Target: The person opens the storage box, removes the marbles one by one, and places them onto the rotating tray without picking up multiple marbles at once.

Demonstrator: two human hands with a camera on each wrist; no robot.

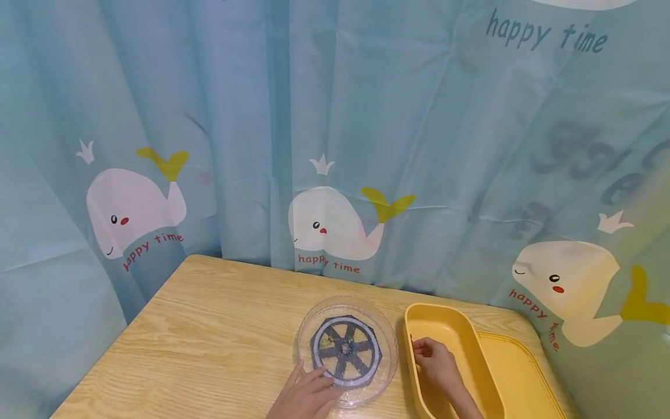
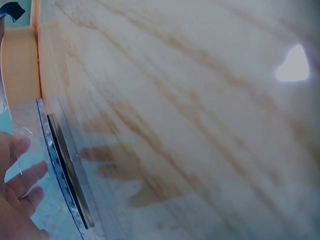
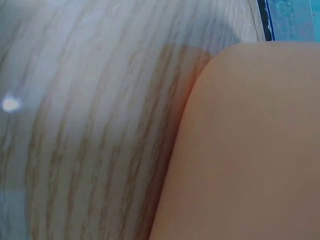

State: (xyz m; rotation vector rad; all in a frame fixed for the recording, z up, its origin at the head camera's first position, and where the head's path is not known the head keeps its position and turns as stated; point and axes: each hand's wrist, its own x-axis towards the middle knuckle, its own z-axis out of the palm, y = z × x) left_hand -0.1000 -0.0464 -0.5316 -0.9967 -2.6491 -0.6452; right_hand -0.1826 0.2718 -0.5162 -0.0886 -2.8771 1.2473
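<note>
A round clear dish (image 1: 389,355) stands on the table, holding a dark spoked wheel-like piece (image 1: 340,368) with a grey ring. Small yellowish and bluish bits lie near its hub. My left hand (image 1: 309,396) rests at the dish's near-left rim, fingers loosely spread; in the left wrist view these fingers (image 2: 31,177) are at the clear wall. Over the yellow box (image 1: 473,349), my right hand (image 1: 437,364) has its fingers bent together near the left wall. They pinch a small dark piece (image 2: 12,10), seen in the left wrist view; its kind cannot be told.
A yellow lid or tray (image 1: 515,361) lies along the box's right side. The wood-grain table (image 1: 209,337) extends left of the dish. Behind it hangs a blue curtain (image 1: 246,145) printed with whales. The box's outer wall (image 3: 250,140) fills much of the right wrist view.
</note>
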